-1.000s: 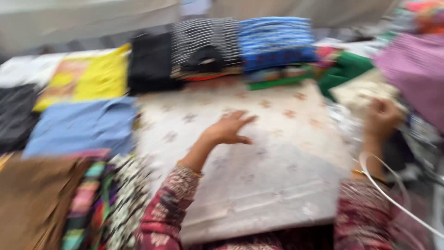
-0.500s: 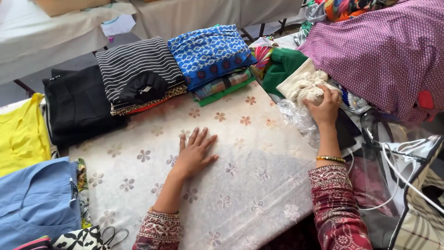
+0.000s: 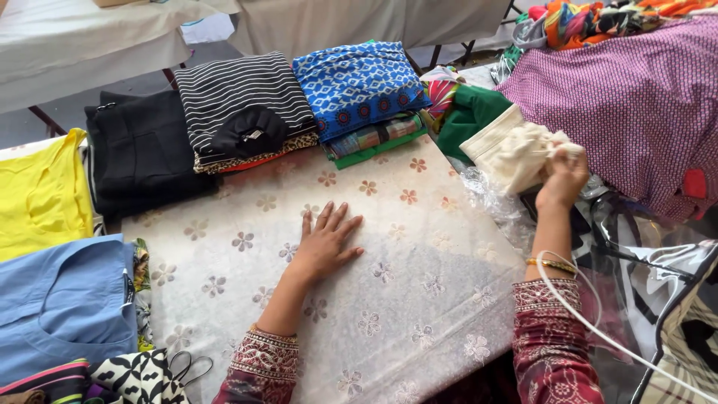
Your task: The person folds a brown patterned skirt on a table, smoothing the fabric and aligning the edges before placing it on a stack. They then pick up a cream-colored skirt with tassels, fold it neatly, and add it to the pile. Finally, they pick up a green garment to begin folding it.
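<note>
I see the right hand (image 3: 562,176) pinching the cream cloth (image 3: 516,153), soft and light I judge, at its bunched edge, while the left hand (image 3: 325,243) lies flat and empty on the surface (image 3: 419,299).

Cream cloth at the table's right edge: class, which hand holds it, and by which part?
The right hand grips the cream cloth at its bunched right end. The left hand holds nothing.

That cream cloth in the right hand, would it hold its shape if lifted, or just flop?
Probably flop: the cream cloth already bunches and wrinkles where the right hand pinches it. It looks light, since fingers alone gather it. It likely won't slip much, as the weave looks soft and matte rather than glossy.
</note>
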